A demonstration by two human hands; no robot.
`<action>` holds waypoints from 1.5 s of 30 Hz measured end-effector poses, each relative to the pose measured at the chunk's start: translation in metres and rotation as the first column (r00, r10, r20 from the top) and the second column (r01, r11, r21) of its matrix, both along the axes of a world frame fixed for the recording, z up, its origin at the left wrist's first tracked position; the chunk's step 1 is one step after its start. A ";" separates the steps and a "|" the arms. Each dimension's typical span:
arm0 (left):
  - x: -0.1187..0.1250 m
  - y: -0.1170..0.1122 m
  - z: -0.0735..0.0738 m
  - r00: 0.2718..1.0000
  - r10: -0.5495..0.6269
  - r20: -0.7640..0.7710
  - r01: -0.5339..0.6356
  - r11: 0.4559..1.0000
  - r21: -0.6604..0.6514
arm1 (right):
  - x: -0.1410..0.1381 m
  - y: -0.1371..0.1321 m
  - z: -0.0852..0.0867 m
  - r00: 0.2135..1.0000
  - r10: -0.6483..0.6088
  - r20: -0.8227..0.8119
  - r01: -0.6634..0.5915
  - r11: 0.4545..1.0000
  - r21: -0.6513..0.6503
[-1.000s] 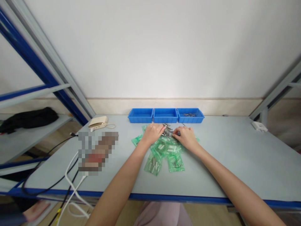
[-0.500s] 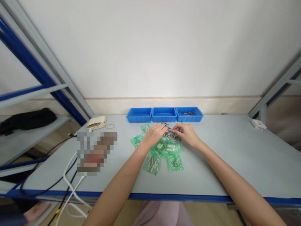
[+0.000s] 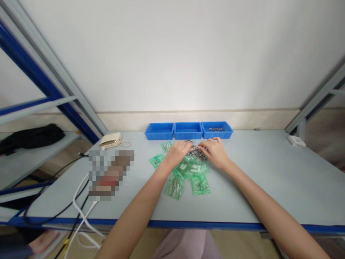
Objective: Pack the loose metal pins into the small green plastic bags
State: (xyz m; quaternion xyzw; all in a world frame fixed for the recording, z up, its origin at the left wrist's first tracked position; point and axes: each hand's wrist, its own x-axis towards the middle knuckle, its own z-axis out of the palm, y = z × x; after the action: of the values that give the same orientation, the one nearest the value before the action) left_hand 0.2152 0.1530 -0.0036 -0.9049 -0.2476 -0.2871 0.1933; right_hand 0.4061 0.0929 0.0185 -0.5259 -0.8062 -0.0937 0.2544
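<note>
While a loose heap of slim silver-coloured metal pins (image 3: 198, 153) is flanked by the bare left hand (image 3: 178, 153) and the bare right hand (image 3: 215, 153), the scene is viewed from above a long pale grey table (image 3: 258, 176) with a blue front edge. The heap is lying near the table's middle, partly on translucent green plastic bags (image 3: 175, 184) that hold more pins. Its pins point in mixed directions, with most long axes slanting roughly from side to side; single ends cannot be made out. Both hands are held low and narrow, with the fingers curled toward each other, and the right fingertips (image 3: 201, 146) are set at the heap's edge. Whether a pin is gripped by either hand cannot be told. Three shallow rectangular blue plastic bins (image 3: 188, 133) are set in a row beyond the heap, and a few metal pins (image 3: 216, 129) are lying in the rightmost bin. A cream plastic box with a coiled cord (image 3: 110, 140) is placed at the table's far left.
</note>
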 end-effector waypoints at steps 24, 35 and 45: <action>0.002 -0.002 0.001 0.999 -0.005 -0.046 0.005 1.000 0.008 | 0.001 0.000 0.000 0.995 0.052 -0.087 -0.058 0.996 -0.070; 0.003 -0.003 0.003 0.998 0.001 -0.060 -0.001 1.000 0.003 | 0.001 0.000 0.000 0.992 0.060 -0.111 -0.068 0.995 -0.070; 0.002 -0.002 0.001 1.000 0.001 -0.003 -0.001 1.000 -0.030 | 0.002 0.002 -0.003 0.997 0.056 -0.047 -0.060 0.994 -0.095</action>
State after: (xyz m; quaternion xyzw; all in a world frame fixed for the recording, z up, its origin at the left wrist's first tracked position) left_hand 0.2171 0.1507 -0.0031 -0.9080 -0.2520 -0.2819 0.1805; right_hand 0.4079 0.0951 0.0160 -0.5158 -0.8188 -0.0357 0.2493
